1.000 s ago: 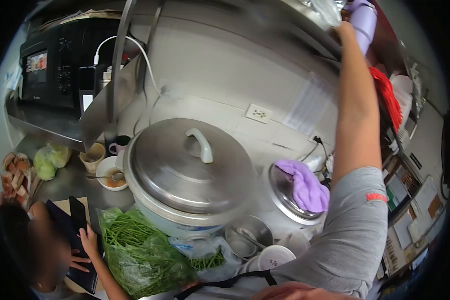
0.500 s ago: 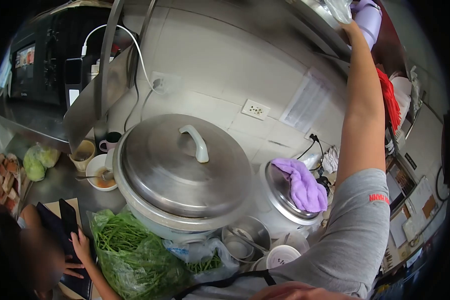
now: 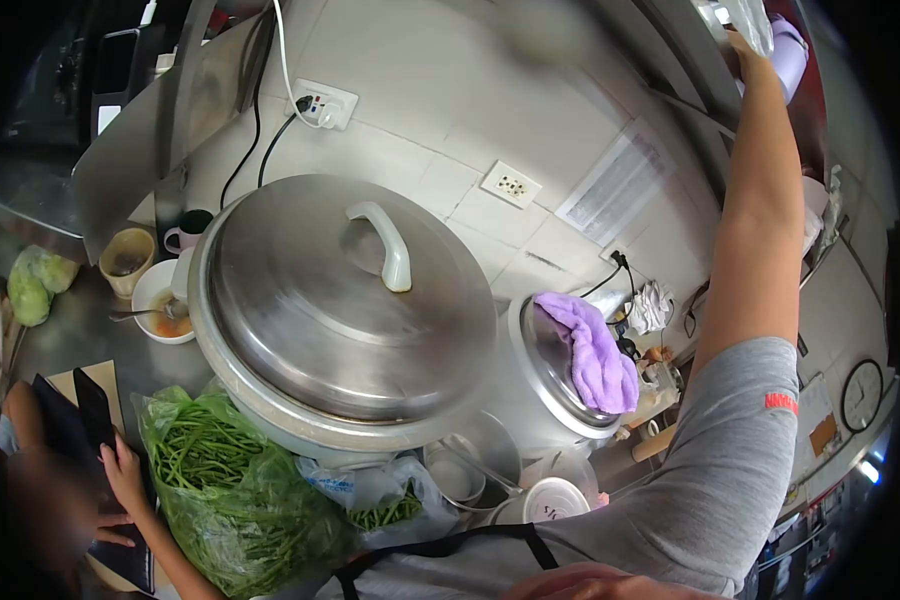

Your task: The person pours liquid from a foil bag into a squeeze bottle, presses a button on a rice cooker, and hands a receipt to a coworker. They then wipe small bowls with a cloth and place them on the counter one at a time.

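Note:
My right arm stretches up to a metal shelf [image 3: 685, 60] at the top right. My right hand [image 3: 744, 48] is at the shelf's edge, right by a clear plastic bag [image 3: 750, 22] and a light purple bottle [image 3: 788, 62]. Its fingers are hidden behind the bag and the shelf, so I cannot tell whether they grip anything. My left hand is out of the picture. Below stands a big rice cooker [image 3: 335, 300] with a steel lid, next to a smaller lidded pot [image 3: 550, 385] with a purple cloth [image 3: 598, 360] draped over it.
Green bags of long beans [image 3: 220, 480] lie before the cooker. A bowl with a spoon [image 3: 160, 305], a cup [image 3: 127, 262] and a bagged green vegetable [image 3: 40, 283] stand left. Another person's hand [image 3: 122, 475] holds a phone [image 3: 94, 405]. A wall clock [image 3: 860, 395] hangs right.
The view has shifted, bringing the cooker left and the wall clock into sight. My right arm stays raised at the shelf; the red bag beside it no longer shows.

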{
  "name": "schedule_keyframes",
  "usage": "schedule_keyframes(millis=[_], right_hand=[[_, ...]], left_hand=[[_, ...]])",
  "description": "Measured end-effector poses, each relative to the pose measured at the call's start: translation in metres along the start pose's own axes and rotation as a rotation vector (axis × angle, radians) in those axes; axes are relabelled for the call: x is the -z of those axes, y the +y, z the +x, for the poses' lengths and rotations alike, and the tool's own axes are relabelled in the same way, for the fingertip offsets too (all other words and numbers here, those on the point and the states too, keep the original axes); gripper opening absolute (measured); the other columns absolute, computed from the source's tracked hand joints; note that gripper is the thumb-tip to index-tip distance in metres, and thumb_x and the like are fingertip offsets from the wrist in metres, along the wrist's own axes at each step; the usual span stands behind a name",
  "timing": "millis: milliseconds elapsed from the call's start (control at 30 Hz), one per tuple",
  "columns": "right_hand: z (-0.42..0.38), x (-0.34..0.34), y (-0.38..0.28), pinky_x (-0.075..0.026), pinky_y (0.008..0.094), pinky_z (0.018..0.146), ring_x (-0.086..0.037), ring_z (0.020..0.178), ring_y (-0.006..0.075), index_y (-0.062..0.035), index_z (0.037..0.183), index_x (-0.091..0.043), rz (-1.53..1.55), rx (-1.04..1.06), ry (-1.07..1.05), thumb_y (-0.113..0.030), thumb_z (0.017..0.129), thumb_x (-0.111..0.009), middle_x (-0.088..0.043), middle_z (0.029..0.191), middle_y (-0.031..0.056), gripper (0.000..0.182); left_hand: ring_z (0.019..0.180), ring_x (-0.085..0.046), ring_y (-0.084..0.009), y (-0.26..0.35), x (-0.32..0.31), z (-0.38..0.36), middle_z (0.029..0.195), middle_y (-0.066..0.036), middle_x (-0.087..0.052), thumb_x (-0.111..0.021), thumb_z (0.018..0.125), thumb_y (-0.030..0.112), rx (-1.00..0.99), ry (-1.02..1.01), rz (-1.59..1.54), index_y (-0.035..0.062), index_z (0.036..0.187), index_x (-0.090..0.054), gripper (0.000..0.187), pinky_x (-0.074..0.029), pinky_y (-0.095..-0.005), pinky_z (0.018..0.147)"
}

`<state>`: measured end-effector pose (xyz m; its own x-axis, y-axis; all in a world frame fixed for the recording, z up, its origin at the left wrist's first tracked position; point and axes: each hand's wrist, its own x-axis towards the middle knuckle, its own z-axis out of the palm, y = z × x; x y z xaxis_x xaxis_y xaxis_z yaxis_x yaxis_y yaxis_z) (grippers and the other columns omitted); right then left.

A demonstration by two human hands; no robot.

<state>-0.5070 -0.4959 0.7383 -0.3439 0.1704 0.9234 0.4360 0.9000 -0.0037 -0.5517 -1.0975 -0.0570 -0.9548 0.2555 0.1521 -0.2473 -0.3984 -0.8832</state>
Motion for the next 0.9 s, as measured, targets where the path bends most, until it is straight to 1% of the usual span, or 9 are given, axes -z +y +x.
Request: schedule_keyframes(millis=[167,367,467,567,700,733,833,867,900], right_hand=[[-0.003,0.002,-0.002,-0.033,0.0485,0.082,-0.045,0.101,0.0302,-0.0100,0.114,-0.041,0.027,-0.011,0.034,-0.049,0.070,-0.051,-0.045,0.112,0.0150,0.059],[-0.005,0.000,-0.003,-0.032,0.0506,0.084,-0.043,0.104,0.0304,-0.0110,0.117,-0.038,0.052,-0.020,0.060,-0.050,0.070,-0.051,-0.043,0.115,0.0146,0.062],[-0.005,0.000,-0.001,-0.031,0.0517,0.084,-0.042,0.105,0.0306,-0.0115,0.118,-0.037,0.068,-0.026,0.074,-0.050,0.070,-0.052,-0.042,0.116,0.0144,0.063],[-0.005,-0.003,0.000,-0.031,0.0527,0.085,-0.042,0.106,0.0307,-0.0119,0.120,-0.035,0.089,-0.025,0.092,-0.051,0.070,-0.052,-0.041,0.118,0.0142,0.065],[-0.007,0.001,-0.001,-0.030,0.0541,0.086,-0.040,0.108,0.0309,-0.0126,0.121,-0.033,0.130,-0.045,0.141,-0.051,0.070,-0.052,-0.040,0.120,0.0139,0.067],[-0.006,0.003,-0.002,-0.030,0.0544,0.086,-0.040,0.108,0.0310,-0.0128,0.122,-0.033,0.147,-0.054,0.160,-0.051,0.070,-0.052,-0.039,0.120,0.0138,0.067],[-0.006,0.010,-0.007,-0.029,0.0555,0.087,-0.039,0.109,0.0311,-0.0133,0.123,-0.031,0.220,-0.096,0.207,-0.052,0.070,-0.052,-0.038,0.122,0.0136,0.069],[-0.006,0.012,-0.006,-0.029,0.0558,0.087,-0.039,0.109,0.0312,-0.0134,0.124,-0.031,0.253,-0.124,0.226,-0.052,0.070,-0.052,-0.038,0.122,0.0135,0.069],[-0.008,0.016,-0.008,-0.028,0.0562,0.087,-0.039,0.110,0.0312,-0.0136,0.124,-0.030,0.299,-0.152,0.249,-0.052,0.070,-0.052,-0.037,0.122,0.0135,0.070]], left_hand=[[0.071,-0.048,-0.0037,-0.011,0.003,0.000,0.081,0.000,-0.050,-0.046,0.084,0.010,-0.050,-0.028,0.020,-0.0053,0.117,-0.039,0.037,-0.042,-0.0173,0.063],[0.074,-0.047,-0.0046,-0.028,0.003,0.003,0.084,-0.001,-0.051,-0.043,0.086,0.012,0.002,-0.042,-0.098,-0.0033,0.114,-0.043,0.032,-0.041,-0.0174,0.069],[0.081,-0.046,-0.0066,-0.078,-0.002,0.002,0.089,-0.003,-0.050,-0.044,0.086,0.016,0.064,0.067,-0.532,-0.0028,0.112,-0.044,0.032,-0.038,-0.0185,0.075],[0.089,-0.045,-0.0093,-0.081,0.002,0.006,0.097,-0.007,-0.050,-0.047,0.084,0.014,0.049,-0.040,-0.494,-0.0033,0.112,-0.044,0.032,-0.035,-0.0200,0.080],[0.091,-0.046,-0.0114,-0.044,0.000,0.000,0.103,-0.006,-0.049,-0.048,0.080,0.003,-0.068,-0.023,0.072,-0.0030,0.118,-0.038,0.039,-0.036,-0.0214,0.078],[0.089,-0.046,-0.0107,-0.039,-0.001,0.000,0.101,-0.006,-0.048,-0.046,0.080,0.002,-0.015,-0.030,0.022,-0.0024,0.120,-0.035,0.042,-0.036,-0.0213,0.076],[0.089,-0.046,-0.0106,-0.028,0.002,0.000,0.101,-0.006,-0.048,-0.046,0.080,0.002,-0.033,-0.042,-0.049,-0.0026,0.121,-0.034,0.043,-0.036,-0.0210,0.076],[0.089,-0.046,-0.0101,-0.015,0.000,0.000,0.102,-0.007,-0.048,-0.046,0.081,0.002,0.045,-0.052,-0.016,-0.0030,0.121,-0.034,0.042,-0.037,-0.0208,0.075],[0.089,-0.046,-0.0100,-0.001,0.002,0.000,0.102,-0.007,-0.048,-0.046,0.081,0.003,0.041,-0.046,-0.010,-0.0032,0.121,-0.034,0.042,-0.037,-0.0205,0.075]])
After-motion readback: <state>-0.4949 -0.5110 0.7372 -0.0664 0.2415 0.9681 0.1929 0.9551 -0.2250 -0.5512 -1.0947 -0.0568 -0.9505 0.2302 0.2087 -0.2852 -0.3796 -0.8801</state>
